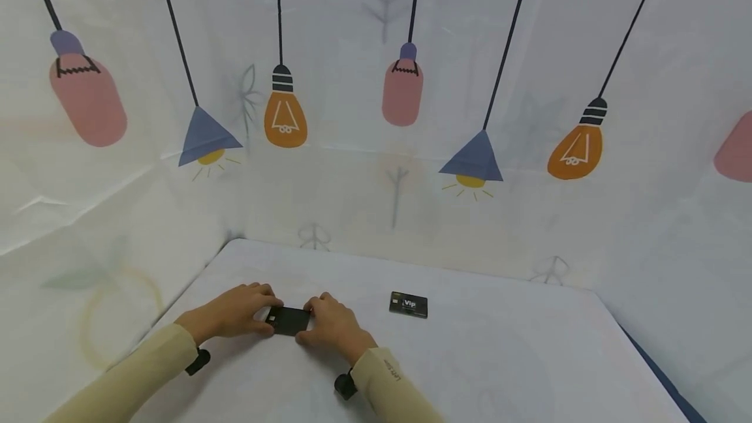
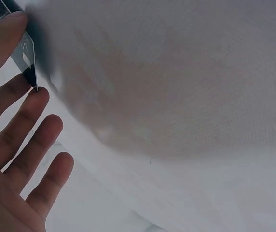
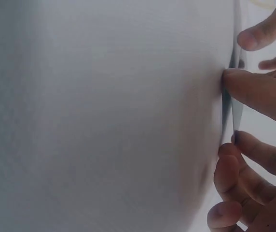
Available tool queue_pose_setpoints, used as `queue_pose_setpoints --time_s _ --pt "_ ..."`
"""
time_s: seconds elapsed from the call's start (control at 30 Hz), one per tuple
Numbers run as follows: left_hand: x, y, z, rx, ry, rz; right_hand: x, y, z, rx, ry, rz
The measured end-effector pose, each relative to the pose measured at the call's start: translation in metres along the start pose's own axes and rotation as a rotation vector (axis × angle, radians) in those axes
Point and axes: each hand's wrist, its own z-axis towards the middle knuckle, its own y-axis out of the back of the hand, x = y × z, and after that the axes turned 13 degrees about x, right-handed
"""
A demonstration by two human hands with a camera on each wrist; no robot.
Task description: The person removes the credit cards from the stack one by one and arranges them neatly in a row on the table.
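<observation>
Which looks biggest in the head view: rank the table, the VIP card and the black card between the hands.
1. Table, by far the largest.
2-3. VIP card and black card look about alike; fingers of the left hand and right hand cover the black card's edges, so no ranking.

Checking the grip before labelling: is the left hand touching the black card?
Touching: the head view shows left hand fingers on the black card.
</observation>
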Motion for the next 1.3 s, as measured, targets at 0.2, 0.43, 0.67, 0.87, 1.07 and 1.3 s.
queue_pose_setpoints --time_s 0.2,0.43,0.67,0.87,1.07,1.3 --pt "-0.003 0.001 0.004 0.044 0.008 -0.055 0.003 0.000 -0.004 0.008 -0.039 0.008" --pt "-0.005 0.004 0.007 0.096 0.037 -0.112 0.008 -0.002 -0.004 0.028 -0.082 -0.018" --pt "-0.007 0.008 0.011 0.119 0.058 -0.137 0.009 -0.001 -0.005 0.016 -0.083 -0.021" --pt "-0.006 0.010 0.011 0.111 0.049 -0.124 0.009 0.001 -0.005 0.007 -0.065 -0.031" --pt "-0.007 0.013 0.012 0.112 0.067 -0.125 0.009 0.003 -0.004 0.008 -0.050 -0.030" --pt "-0.014 0.008 0.024 0.053 0.115 -0.149 -0.007 0.005 -0.007 -0.022 -0.011 -0.009"
